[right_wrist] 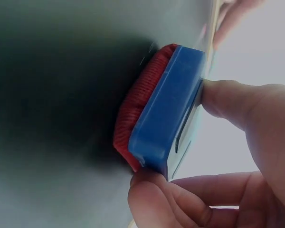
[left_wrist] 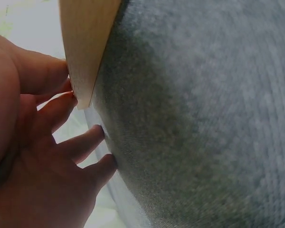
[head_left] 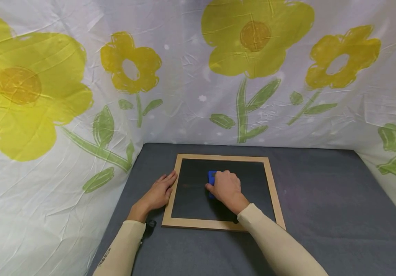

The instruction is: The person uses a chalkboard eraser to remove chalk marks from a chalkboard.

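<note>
step in hand looks like wiping the blackboard (head_left: 191, 203), mid-job as far as i can judge. board lies flat on the bench (head_left: 322, 199), near its far edge and closer to the far left corner than the far right one. blue eraser (head_left: 212, 177) is on the board, about central, a touch left of middle, long side running roughly toward the bench's far edge. right hand (head_left: 226, 186) has it: fingers clamped on the blue body, thumb on one side, other fingers round the opposite side, red pad (right_wrist: 140, 99) facing the board. pad looks to be down on the surface, but the contact line is in shadow, can't confirm full contact. left hand (head_left: 158, 193) braces the wooden frame (head_left: 218, 157) on the side toward the bench's left edge; fingers fairly straight and spread apart, thumb and a fingertip against the frame's outer side, two more fingertips down on the bench cloth. reads as steadying, not gripping. right wrist view shows a few faint light streaks just beside the pad; can't tell chalk from glare. next move, my guess: slide the eraser across the panel with pad flat and even pressure, left hand holding the frame against the drag. main risk: board skating on the cloth if that brace slips, or a tilted pad leaving streaks.
</note>
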Demonstrator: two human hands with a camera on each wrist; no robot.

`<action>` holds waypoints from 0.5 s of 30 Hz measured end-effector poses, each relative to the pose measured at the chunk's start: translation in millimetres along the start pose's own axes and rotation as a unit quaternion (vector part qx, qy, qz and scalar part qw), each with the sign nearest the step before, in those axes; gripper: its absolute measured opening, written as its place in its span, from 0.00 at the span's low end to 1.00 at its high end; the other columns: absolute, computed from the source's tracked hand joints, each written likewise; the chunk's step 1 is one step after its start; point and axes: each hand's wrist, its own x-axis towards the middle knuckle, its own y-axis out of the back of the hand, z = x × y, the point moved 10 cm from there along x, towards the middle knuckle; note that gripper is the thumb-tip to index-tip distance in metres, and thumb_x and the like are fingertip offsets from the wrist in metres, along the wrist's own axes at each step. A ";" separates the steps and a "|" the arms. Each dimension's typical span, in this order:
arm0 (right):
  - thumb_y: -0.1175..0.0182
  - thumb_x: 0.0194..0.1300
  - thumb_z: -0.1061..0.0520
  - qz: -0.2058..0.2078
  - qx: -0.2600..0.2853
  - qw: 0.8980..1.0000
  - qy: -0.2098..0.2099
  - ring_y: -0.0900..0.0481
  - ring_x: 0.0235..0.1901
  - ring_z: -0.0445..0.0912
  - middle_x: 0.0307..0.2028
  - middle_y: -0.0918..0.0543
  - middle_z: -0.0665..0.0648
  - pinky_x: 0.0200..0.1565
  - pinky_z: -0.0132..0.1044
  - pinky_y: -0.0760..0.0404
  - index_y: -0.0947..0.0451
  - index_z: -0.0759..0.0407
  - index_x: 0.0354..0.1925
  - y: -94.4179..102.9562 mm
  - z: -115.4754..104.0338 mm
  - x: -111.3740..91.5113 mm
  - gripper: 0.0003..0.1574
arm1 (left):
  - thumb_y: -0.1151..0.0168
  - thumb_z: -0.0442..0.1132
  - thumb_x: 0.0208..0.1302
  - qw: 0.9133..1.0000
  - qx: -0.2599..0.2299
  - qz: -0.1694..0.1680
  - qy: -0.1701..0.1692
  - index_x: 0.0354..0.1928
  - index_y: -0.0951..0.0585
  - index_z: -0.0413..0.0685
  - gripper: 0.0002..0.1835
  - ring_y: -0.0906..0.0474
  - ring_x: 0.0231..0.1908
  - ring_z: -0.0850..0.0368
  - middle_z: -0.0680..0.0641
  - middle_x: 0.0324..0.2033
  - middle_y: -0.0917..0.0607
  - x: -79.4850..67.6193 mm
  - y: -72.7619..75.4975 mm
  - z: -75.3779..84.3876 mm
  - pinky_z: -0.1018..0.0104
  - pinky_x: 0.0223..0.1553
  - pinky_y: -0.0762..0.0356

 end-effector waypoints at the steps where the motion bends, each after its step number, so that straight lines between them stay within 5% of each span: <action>1: 0.28 0.69 0.30 0.000 0.000 1.000 -0.006 0.15 0.27 0.54 0.36 0.10 0.63 0.30 0.48 0.11 0.11 0.63 0.51 1.5 6.8 -0.9 0.38 | 0.47 0.32 0.83 1.000 -0.001 -0.001 0.001 0.85 0.39 0.38 0.33 0.46 0.84 0.25 0.39 0.86 0.42 0.2 -0.4 0.1 0.27 0.82 0.48; 15: 0.27 0.68 0.30 -0.013 -0.021 0.998 -0.058 0.16 0.27 0.55 0.37 0.12 0.68 0.29 0.50 0.12 0.15 0.70 0.55 20.9 95.6 -15.5 0.44 | 0.47 0.31 0.83 1.000 -0.002 0.002 0.003 0.85 0.39 0.37 0.33 0.46 0.83 0.25 0.38 0.86 0.42 0.0 0.0 2.2 0.27 0.82 0.48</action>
